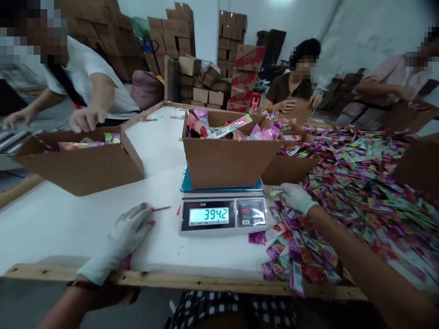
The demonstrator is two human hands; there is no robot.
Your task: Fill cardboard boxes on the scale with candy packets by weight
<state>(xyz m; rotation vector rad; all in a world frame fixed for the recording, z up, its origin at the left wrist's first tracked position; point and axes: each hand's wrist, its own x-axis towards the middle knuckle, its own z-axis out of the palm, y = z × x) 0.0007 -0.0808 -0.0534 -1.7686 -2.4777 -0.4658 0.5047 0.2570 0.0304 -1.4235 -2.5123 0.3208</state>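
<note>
A brown cardboard box [233,162] full of colourful snack sachets stands on the blue pan [187,183] of a digital scale [222,230], whose display reads 394.2. My left hand [128,233], in a white glove with bare fingertips, lies on the white tabletop left of the scale. Its fingers are stretched out, and a thin reddish-brown strip [161,208] lies at the index fingertip. Beside the scale's right edge, my gloved right hand [295,196] pinches a small greenish-yellow sachet [275,192]. Below it is a loose group of purple sachets [291,249].
A large heap of sachets [363,164] covers the table's right side. Another filled box [89,167] stands at left, under a co-worker's hand [88,119]. A further box [291,168] sits behind the scale. Two people work across the table. A wooden rim [192,279] edges the front.
</note>
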